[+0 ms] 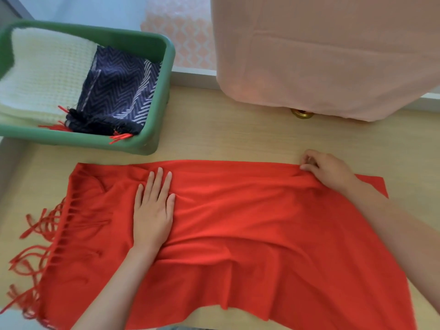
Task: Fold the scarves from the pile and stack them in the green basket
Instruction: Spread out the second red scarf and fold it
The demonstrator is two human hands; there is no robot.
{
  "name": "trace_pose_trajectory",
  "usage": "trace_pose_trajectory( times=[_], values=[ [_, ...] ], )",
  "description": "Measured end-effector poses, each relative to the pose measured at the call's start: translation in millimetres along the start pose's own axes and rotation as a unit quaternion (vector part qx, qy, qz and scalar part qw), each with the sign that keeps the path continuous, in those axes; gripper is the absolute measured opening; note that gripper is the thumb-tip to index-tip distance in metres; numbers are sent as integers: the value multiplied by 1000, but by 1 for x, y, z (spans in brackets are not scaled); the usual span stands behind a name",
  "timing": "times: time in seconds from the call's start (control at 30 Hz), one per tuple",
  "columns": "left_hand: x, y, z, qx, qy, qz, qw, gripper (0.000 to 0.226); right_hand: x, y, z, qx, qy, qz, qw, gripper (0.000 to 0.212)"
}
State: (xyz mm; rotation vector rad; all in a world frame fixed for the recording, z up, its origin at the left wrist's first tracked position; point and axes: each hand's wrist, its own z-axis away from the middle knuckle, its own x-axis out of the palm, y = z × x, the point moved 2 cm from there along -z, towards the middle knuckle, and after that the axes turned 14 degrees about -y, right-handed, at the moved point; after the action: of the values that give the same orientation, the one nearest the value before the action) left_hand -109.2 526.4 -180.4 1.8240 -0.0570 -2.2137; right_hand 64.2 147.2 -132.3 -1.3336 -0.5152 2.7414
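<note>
A red scarf [238, 222] lies spread across the pale wooden bench [214, 139], just in front of the green basket [152, 136] that stands at the bench's far left corner. The scarf's fringe [40, 246] trails off the end that lies below the basket, some strands reaching the bench edge.

The left hand [153, 210] rests flat on the scarf, fingers straight and close together, palm pressing the cloth a little in front of the basket's near right corner. The right hand [326, 170] is well off to the basket's right, at the scarf's far edge, its fingers curled and pinching that edge, with small creases running from the grip.

Inside the basket, a cream knitted scarf [47, 72] fills the left part, and a dark blue zigzag scarf [119, 91] lies folded against the right wall, overlapping the cream one. A few red fringe strands [120, 136] poke out beneath the blue scarf at the basket's near rim.

Right of the basket, a pale pink cloth [321, 55] hangs down to the bench's far edge.
</note>
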Motion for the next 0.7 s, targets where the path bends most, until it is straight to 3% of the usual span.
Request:
trace_pose_trajectory(
  times=[0.1, 0.27, 0.4, 0.57, 0.7],
  values=[
    [1, -1, -2, -9, -3, -3, 1000, 55, 8, -6, 0, -9, 41, -38, 998, 19],
    [0, 1, -5, -13, 2, 12, 1000, 58, 17, -32, 21, -90, 223, 6, 971, 31],
    [-9, 35, 3, 20, 40, 43, 998, 52, 43, -45, 31, -119, 159, 26, 980, 42],
    [7, 62, 7, 78, -10, 47, 996, 51, 48, -32, 32, -29, 163, 62, 984, 62],
    [13, 53, 4, 69, -19, 7, 997, 55, 35, -12, 35, -56, 90, 69, 992, 71]
  ],
)
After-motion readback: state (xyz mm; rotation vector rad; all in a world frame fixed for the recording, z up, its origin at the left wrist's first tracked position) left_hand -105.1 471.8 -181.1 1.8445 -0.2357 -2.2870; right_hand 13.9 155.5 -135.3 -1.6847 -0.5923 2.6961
